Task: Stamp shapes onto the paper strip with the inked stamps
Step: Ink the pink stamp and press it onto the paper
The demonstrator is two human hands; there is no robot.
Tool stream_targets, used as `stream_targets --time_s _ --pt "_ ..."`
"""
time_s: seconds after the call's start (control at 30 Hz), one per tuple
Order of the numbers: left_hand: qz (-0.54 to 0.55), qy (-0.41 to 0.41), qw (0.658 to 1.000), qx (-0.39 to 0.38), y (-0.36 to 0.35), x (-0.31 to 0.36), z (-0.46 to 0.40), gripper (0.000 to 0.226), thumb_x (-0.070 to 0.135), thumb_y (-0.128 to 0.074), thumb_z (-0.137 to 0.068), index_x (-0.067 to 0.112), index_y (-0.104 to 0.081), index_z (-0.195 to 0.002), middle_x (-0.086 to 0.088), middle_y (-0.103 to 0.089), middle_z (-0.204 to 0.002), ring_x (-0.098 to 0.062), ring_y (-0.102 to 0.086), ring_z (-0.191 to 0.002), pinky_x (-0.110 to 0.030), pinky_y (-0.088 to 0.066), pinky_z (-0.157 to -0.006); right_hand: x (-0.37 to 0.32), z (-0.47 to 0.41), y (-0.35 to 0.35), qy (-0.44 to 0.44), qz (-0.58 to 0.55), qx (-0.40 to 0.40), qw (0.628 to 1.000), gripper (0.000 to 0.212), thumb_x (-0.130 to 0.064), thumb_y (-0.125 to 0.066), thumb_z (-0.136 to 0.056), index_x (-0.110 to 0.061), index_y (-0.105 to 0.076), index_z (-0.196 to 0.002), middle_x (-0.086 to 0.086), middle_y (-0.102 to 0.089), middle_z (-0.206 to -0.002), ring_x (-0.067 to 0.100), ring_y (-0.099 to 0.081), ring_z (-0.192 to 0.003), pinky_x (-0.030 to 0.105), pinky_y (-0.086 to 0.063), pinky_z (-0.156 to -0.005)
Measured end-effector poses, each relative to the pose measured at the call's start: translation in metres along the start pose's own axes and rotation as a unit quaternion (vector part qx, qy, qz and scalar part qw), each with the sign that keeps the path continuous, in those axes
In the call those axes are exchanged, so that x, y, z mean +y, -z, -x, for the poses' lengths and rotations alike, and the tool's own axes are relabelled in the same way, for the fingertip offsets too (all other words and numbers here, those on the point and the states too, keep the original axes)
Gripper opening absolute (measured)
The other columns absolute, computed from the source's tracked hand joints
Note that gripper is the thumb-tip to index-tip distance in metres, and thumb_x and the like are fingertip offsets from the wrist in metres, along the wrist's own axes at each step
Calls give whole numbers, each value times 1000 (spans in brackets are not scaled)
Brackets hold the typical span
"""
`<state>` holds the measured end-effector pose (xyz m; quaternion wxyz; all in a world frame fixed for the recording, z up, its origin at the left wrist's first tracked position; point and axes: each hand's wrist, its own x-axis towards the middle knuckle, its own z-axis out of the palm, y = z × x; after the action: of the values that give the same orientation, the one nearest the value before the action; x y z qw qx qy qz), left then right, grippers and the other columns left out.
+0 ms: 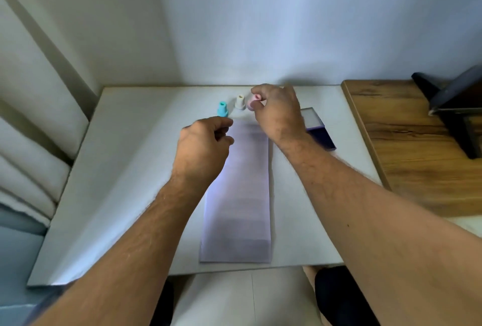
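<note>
Right hand (276, 111) pinches pink stamp (253, 102) at frame centre; left hand (206, 140) loosely curled, empty. Risk: knocking adjacent white stamp (240, 102), or smudging unweighted paper strip (242, 190).

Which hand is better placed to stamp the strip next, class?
Right. The right hand already pinches the pink stamp above the strip; the left hand holds nothing visible.

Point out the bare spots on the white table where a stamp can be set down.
Bare: left of the paper strip to the white table edge, and right of it, nearer than the blue box. Crowded: the far end, with three stamps and both hands.
</note>
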<state>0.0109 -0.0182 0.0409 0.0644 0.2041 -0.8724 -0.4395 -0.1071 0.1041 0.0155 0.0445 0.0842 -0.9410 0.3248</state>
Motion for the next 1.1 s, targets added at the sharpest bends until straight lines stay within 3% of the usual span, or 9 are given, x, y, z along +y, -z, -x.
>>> stream_targets --time_s 0.13,0.2,0.33,0.4,0.5,0.63,0.8,0.97,1.1 --pt "86 -17 996 -25 -5 12 13 52 14 -73 -84 31 -58 -130 15 -63 -118 -2 -65 -97 -11 -50 -67 -23 40 32 -85 -213 19 973 4 -25 -73 -79 -23 -75 -81 -14 -72 -80 5 -66 -82 13 -51 -72" --pt "124 -35 991 -42 -6 16 18 59 14 -75 -82 36 -54 -133 17 -58 -124 -1 -65 -99 -14 -49 -70 -27 58 46 -163 -307 -8 938 4 -26 -76 -75 -23 -76 -72 -12 -74 -76 6 -65 -72 15 -47 -67" --pt "153 -64 984 -58 -7 16 18 55 13 -76 -82 40 -57 -126 19 -60 -123 7 -67 -93 -10 -51 -74 -21 70 55 -289 -397 -78 867 18 -29 -75 -79 -11 -75 -80 5 -77 -77 14 -53 -56 27 -48 -59" --pt "167 -62 982 -66 -8 13 12 47 12 -77 -82 35 -64 -121 17 -65 -118 2 -69 -92 -18 -54 -81 -18 69 53 -324 -432 -91 837 22 -31 -75 -81 -9 -74 -81 9 -77 -76 13 -49 -52 27 -47 -58" --pt "169 -59 981 -72 -8 10 2 37 10 -76 -82 31 -70 -112 12 -72 -106 -6 -71 -80 -15 -51 -72 -12 66 49 -332 -444 -124 823 27 -36 -73 -84 -9 -75 -86 12 -77 -80 12 -49 -52 25 -47 -57" --pt "152 -50 984 -78 -9 12 -13 31 16 -78 -80 36 -73 -103 8 -75 -82 -4 -71 -70 -6 -42 -55 -1 56 49 -326 -429 -170 825 37 -42 -70 -85 -7 -76 -94 11 -76 -80 14 -52 -57 23 -49 -56" --pt "139 -85 983 -88 -17 12 -23 31 15 -81 -77 35 -73 -100 18 -74 -96 -9 -71 -76 -8 -47 -70 11 49 48 -319 -435 -188 821 36 -43 -69 -86 -8 -77 -92 8 -74 -75 13 -52 -56 23 -49 -57" --pt "118 -100 985 -77 -25 11 -27 31 14 -80 -77 32 -76 -102 18 -74 -96 -7 -70 -82 -7 -46 -70 19 47 44 -315 -489 -187 791 26 -35 -68 -89 -11 -78 -83 4 -68 -67 13 -50 -60 23 -48 -58" --pt "128 -83 986 -67 -27 9 -29 30 13 -81 -76 33 -76 -97 16 -75 -89 -9 -71 -77 -9 -49 -72 21 43 39 -306 -505 -190 784 24 -28 -67 -91 -6 -76 -91 3 -68 -66 11 -51 -56 23 -50 -59"
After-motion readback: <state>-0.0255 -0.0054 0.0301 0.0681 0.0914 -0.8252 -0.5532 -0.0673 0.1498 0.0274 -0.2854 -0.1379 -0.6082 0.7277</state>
